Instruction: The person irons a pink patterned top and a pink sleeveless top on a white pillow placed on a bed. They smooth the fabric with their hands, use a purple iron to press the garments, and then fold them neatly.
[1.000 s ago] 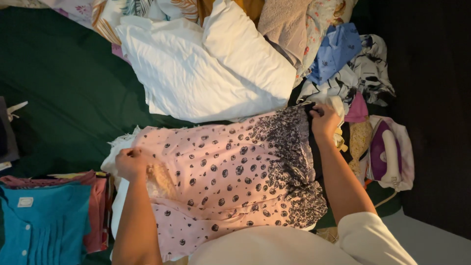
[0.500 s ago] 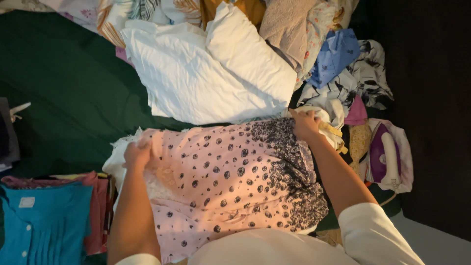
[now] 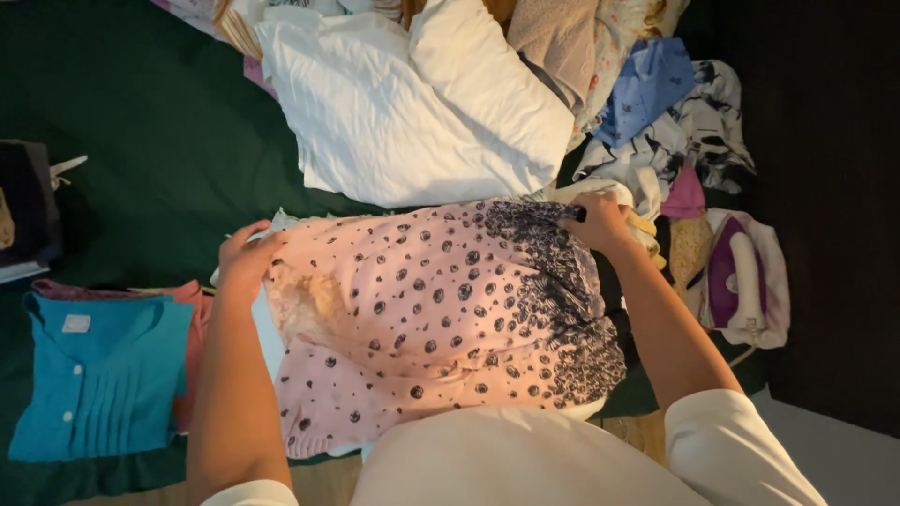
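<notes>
You had the pink dotted garment (image 3: 431, 319) spread on the green cloth (image 3: 141, 169); your left hand (image 3: 246, 258) and right hand (image 3: 595, 223) pinched its far corners; light, limp fabric, best gripped at edges.

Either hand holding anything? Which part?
Both hold the pink spotted garment: left hand at its left edge, right hand at the dark-patterned right end.

Left hand (image 3: 246, 260), right hand (image 3: 597, 221) grip opposite edges, pink spotted garment (image 3: 441, 309); grip detail unclear.
</notes>
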